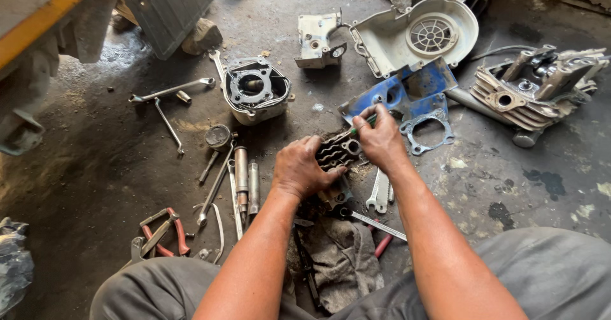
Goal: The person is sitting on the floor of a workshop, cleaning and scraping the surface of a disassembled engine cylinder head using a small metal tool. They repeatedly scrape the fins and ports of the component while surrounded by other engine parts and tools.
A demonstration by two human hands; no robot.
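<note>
The person wears grey trousers (pixel 547 269), with both forearms bare and grime on the fingers (pixel 331 172).

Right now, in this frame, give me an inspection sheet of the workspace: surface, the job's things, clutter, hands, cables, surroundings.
Surface: bare concrete floor, dark and oil-stained.
Job's things: finned engine cylinder on the floor, steadied by the left hand; green-handled tool held over it, tip hidden.
Clutter: open-end wrenches, red-handled pliers, socket wrench, piston, gasket, grey rag.
Hands: left hand grips the cylinder; right hand pinches the tool.
Cables: one dark lead beside the cylinder head.
Surroundings: cylinder head, white fan cover, blue plate, crankcase part.
</note>
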